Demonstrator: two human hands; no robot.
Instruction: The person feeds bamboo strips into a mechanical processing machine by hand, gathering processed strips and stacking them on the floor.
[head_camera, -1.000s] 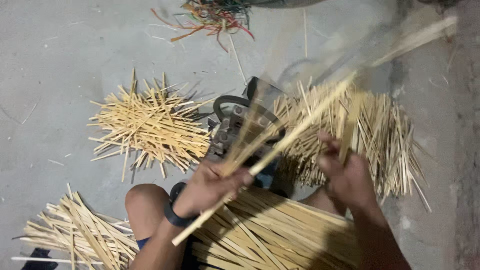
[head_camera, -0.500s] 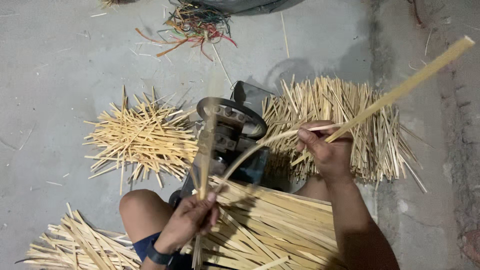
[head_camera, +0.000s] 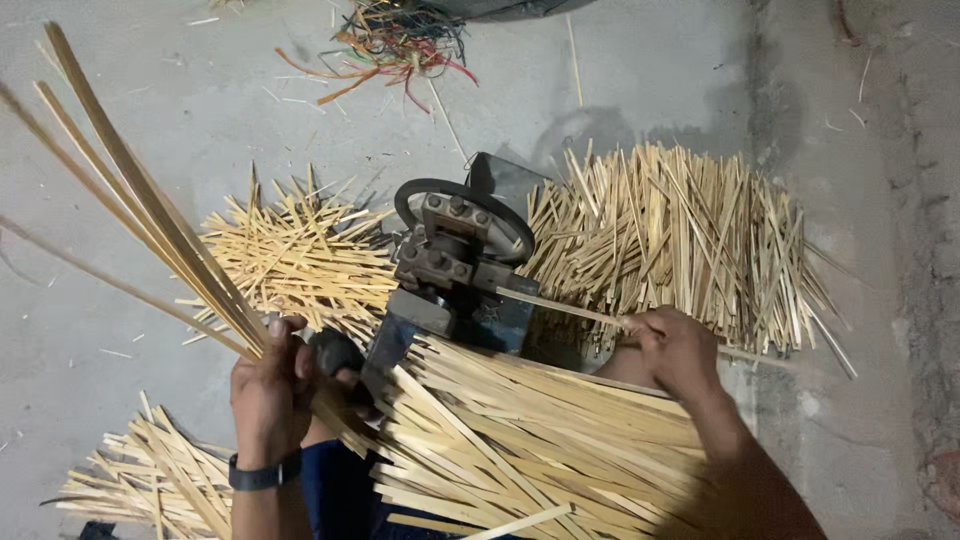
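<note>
From the head camera, looking down at a concrete floor (head_camera: 120, 200), the left hand (head_camera: 268, 385) is clenched around a bundle of long bamboo strips (head_camera: 150, 220), gripping them near their lower ends so that they fan up and away to the upper left, their long axis running diagonally from the fist toward the top-left corner. The right hand (head_camera: 672, 348) is closed in a pinch on a single thin strip (head_camera: 560, 308), which lies nearly level, its long axis pointing left from the fingers toward a small metal cutting machine (head_camera: 455, 255) with a dark ring-shaped handle. The free end of that strip reaches the machine's body, so the right hand is the nearer one to the machine's feed side, while the left hand sits just beside its lower left corner. Under both forearms, across the person's lap, rests a broad heap of long strips (head_camera: 540, 440). A pile of short cut sticks (head_camera: 690, 240) lies to the right of the machine, another pile (head_camera: 300, 260) to its left, and a third (head_camera: 140, 480) by the left wrist, which wears a dark wristband (head_camera: 262, 472). A tangle of coloured wires (head_camera: 400, 45) lies well apart at the top.
</note>
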